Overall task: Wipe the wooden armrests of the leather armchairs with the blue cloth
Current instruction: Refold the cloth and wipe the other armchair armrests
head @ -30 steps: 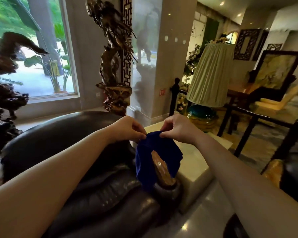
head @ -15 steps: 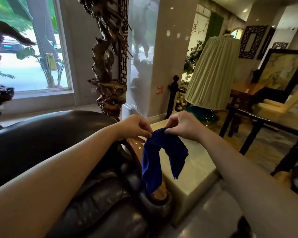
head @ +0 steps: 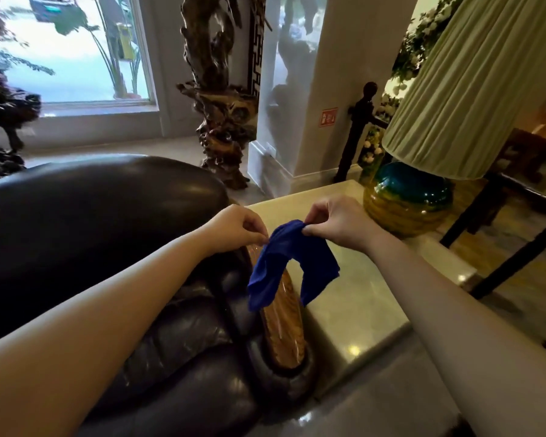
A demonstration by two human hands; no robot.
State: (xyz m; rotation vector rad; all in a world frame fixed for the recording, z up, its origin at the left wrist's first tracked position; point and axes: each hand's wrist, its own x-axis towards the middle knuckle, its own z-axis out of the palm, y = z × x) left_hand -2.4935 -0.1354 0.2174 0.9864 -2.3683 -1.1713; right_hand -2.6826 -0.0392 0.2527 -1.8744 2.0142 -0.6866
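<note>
My left hand [head: 237,227] and right hand [head: 338,223] pinch the blue cloth [head: 289,263] (drooping) above the armchair's wooden armrest [head: 284,326], beside the counter [head: 360,304].

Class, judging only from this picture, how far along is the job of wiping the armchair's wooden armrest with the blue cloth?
Done: nothing shows as wiped. In hand: the left hand and right hand each pinch the top edge of the blue cloth, which hangs spread above the wooden armrest of the leather armchair; whether its lower ends touch the wood is unclear. Left: wiping this armrest, then any others, which are out of view.
</note>
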